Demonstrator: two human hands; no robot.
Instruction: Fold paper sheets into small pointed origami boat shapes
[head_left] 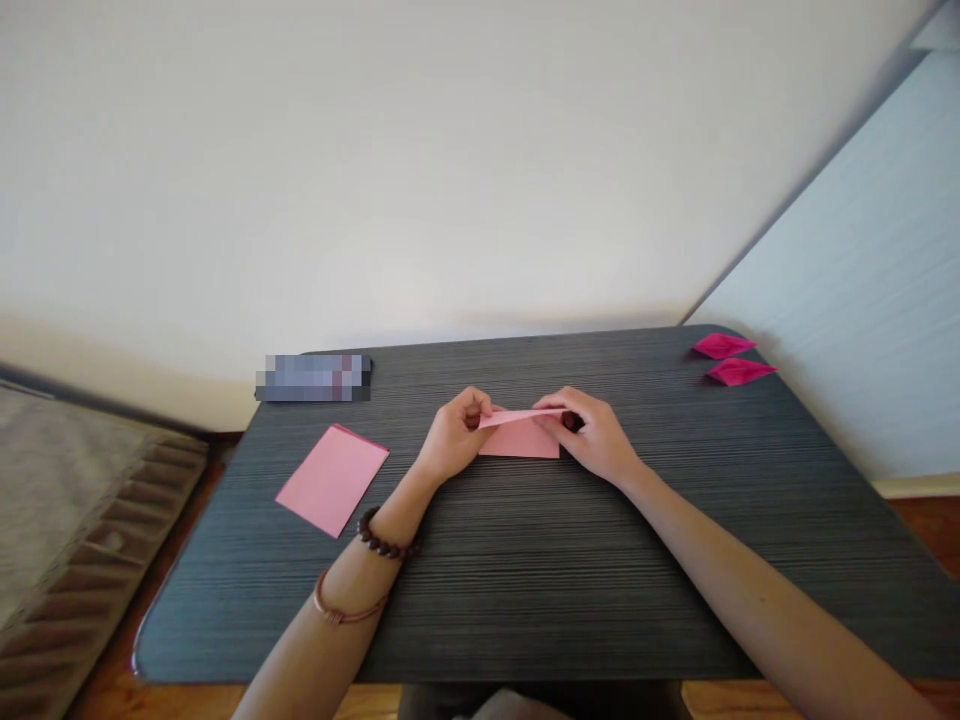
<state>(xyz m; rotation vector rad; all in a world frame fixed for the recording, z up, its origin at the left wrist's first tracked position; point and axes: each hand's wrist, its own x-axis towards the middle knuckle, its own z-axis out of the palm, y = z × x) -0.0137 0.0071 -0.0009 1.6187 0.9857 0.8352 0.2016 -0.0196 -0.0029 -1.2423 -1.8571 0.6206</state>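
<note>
Between my two hands is a sheet of pink paper (pixel 519 438), its far edge bent over toward me in a flap. My left hand (pixel 455 432) pinches the paper's left end with thumb and fingers. At the right end, my right hand (pixel 589 425) grips it the same way, fingers curled behind and thumb in front. The sheet is at the middle of the dark table (pixel 480 580); I cannot tell whether its near edge touches the surface. To the left lies a stack of pink paper (pixel 332 480), with a darker pink edge showing underneath.
Two folded deep-pink paper pieces (pixel 724 346) with pointed ends lie at the table's far right corner. A blurred-out flat object (pixel 313 378) rests at the far left. The white wall (pixel 465 180) stands behind the table, and a ruffled brown cover (pixel 112 540) is at the left.
</note>
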